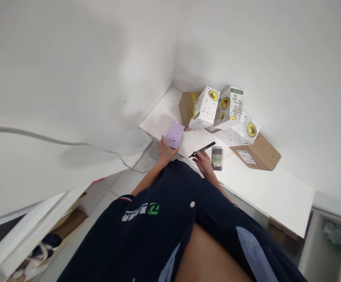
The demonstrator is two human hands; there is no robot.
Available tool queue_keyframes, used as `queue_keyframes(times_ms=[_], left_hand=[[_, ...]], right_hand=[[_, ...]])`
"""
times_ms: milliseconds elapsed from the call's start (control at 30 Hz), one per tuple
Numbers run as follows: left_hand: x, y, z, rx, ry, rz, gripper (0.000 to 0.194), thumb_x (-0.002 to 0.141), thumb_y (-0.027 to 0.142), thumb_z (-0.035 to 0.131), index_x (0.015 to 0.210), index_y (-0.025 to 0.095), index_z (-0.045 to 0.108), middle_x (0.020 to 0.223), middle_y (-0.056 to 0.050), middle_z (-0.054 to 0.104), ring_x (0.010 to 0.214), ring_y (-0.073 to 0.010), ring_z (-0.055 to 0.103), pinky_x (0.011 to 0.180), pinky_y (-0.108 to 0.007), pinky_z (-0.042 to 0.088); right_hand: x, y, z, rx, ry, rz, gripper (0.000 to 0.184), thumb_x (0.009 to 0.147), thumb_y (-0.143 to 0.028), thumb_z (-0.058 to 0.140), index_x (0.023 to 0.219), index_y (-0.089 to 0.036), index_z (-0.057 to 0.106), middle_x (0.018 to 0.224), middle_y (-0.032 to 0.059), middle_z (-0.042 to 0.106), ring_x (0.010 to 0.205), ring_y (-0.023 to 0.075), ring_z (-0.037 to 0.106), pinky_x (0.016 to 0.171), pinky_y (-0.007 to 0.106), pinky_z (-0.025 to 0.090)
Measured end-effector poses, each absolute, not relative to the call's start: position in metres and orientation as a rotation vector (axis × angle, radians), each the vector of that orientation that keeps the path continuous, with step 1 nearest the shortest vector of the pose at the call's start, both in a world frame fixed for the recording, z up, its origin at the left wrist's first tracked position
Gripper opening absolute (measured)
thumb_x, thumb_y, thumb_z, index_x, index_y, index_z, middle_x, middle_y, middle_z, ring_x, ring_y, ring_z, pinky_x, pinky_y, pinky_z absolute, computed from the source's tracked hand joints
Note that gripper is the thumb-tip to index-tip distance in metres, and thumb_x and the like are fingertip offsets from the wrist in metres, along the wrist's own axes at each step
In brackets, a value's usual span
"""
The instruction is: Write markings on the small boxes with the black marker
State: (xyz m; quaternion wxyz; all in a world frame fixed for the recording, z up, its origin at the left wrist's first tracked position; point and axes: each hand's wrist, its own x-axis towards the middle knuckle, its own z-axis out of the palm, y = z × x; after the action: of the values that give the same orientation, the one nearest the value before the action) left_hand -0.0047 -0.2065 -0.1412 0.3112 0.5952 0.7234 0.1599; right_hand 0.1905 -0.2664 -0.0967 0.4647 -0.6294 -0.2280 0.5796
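A light purple card or small box [175, 134] with dark dots is gripped at its near edge by my left hand [166, 151], over the left part of the white shelf. My right hand [203, 160] holds a black marker pen [207, 147], its dark tip pointing left towards the purple piece but apart from it. Beneath the pen lies what looks like a white sheet [198, 138]. A phone-like dark rectangle [217, 164], partly blurred out, rests just right of my right hand.
White cartons with avocado pictures [207, 105] stand at the back against the wall. Brown cardboard boxes [264, 152] sit beside and behind them. A grey cable [55, 140] runs along the left wall. Lower right is a grey bin [320, 250] with clear plastic inside.
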Motion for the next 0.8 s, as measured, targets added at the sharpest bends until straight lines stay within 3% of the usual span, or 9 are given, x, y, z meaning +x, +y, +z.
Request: queue_keyframes(times_ms=[133, 233, 333, 433, 600, 800], left_hand=[[-0.001, -0.202, -0.135, 1.605, 1.868, 0.364, 0.106, 0.079, 0.046, 0.078, 0.160, 0.008, 0.021, 0.156, -0.029, 0.042, 0.145, -0.0392, 0.045, 0.117, -0.047, 0.039], [0.001, -0.202, -0.131, 1.640, 1.846, 0.289, 0.104, 0.079, 0.045, 0.078, 0.158, 0.004, 0.025, 0.149, -0.029, 0.047, 0.137, -0.0392, 0.051, 0.112, -0.045, 0.043], [0.001, -0.210, -0.126, 1.683, 1.789, 0.181, 0.109, 0.080, 0.048, 0.079, 0.160, 0.001, 0.021, 0.144, -0.029, 0.049, 0.133, -0.0399, 0.052, 0.110, -0.045, 0.044], [0.002, -0.222, -0.124, 1.724, 1.697, 0.054, 0.116, 0.079, 0.053, 0.079, 0.163, 0.007, 0.015, 0.143, -0.027, 0.048, 0.129, -0.0411, 0.053, 0.108, -0.046, 0.044], [0.004, -0.229, -0.126, 1.782, 1.588, -0.078, 0.113, 0.080, 0.065, 0.075, 0.166, 0.022, 0.015, 0.150, -0.025, 0.039, 0.131, -0.0440, 0.049, 0.105, -0.048, 0.044], [0.002, -0.223, -0.130, 1.773, 1.434, -0.014, 0.106, 0.086, 0.065, 0.070, 0.166, 0.021, 0.015, 0.142, -0.021, 0.048, 0.117, -0.0330, 0.062, 0.099, -0.042, 0.050]], right_hand=[[0.180, -0.254, -0.077, -1.465, -0.633, 1.271, 0.034, 0.070, -0.039, 0.077, 0.091, -0.025, 0.053, 0.079, -0.0057, 0.061, 0.064, 0.0096, 0.058, 0.063, 0.024, 0.050], [0.174, -0.247, -0.071, -1.504, -0.768, 1.125, 0.032, 0.073, -0.037, 0.075, 0.091, -0.025, 0.052, 0.069, -0.0088, 0.057, 0.055, 0.0086, 0.053, 0.058, 0.023, 0.048], [0.167, -0.245, -0.073, -1.540, -0.850, 1.026, 0.030, 0.077, -0.038, 0.073, 0.087, -0.025, 0.048, 0.061, -0.0098, 0.055, 0.053, 0.0104, 0.054, 0.057, 0.025, 0.047], [0.161, -0.241, -0.082, -1.541, -0.854, 0.973, 0.031, 0.078, -0.039, 0.074, 0.083, -0.026, 0.046, 0.057, -0.0102, 0.053, 0.053, 0.0118, 0.056, 0.057, 0.025, 0.048], [0.157, -0.226, -0.108, -1.515, -0.874, 0.932, 0.025, 0.079, -0.044, 0.071, 0.089, -0.025, 0.060, 0.079, -0.0030, 0.065, 0.064, 0.0128, 0.060, 0.064, 0.029, 0.055], [0.157, -0.205, -0.134, -1.559, -1.033, 0.910, 0.030, 0.083, -0.046, 0.063, 0.103, -0.023, 0.063, 0.103, 0.0044, 0.070, 0.085, 0.0177, 0.064, 0.080, 0.034, 0.056]])
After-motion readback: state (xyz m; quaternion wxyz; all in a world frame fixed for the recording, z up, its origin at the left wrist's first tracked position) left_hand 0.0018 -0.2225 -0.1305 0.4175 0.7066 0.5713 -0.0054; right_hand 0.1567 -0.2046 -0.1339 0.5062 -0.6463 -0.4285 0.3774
